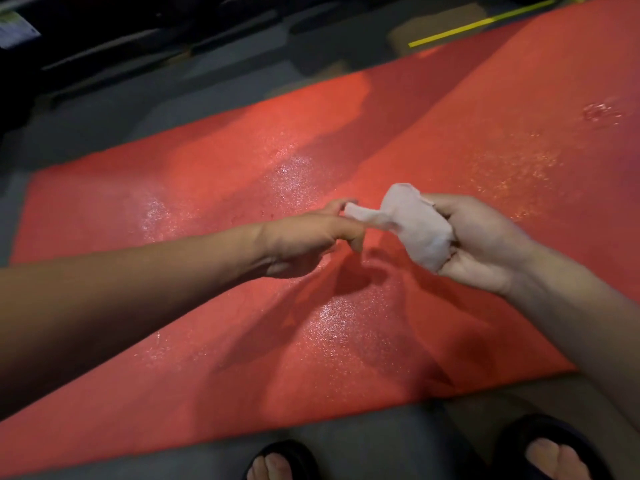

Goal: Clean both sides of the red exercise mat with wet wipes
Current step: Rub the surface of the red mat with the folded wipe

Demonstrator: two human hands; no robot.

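Two hands meet above a red foam mat (242, 188) lying flat on the floor, its pebbled surface glistening with wet patches. Right hand (485, 244) grips a crumpled white wipe (408, 226); left hand (311, 233) pinches its twisted corner.

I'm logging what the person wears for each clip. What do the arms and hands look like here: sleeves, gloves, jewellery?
Both forearms are bare up to the frame edge: no sleeves show. The left hand and right hand wear no gloves, rings, watch or bands.
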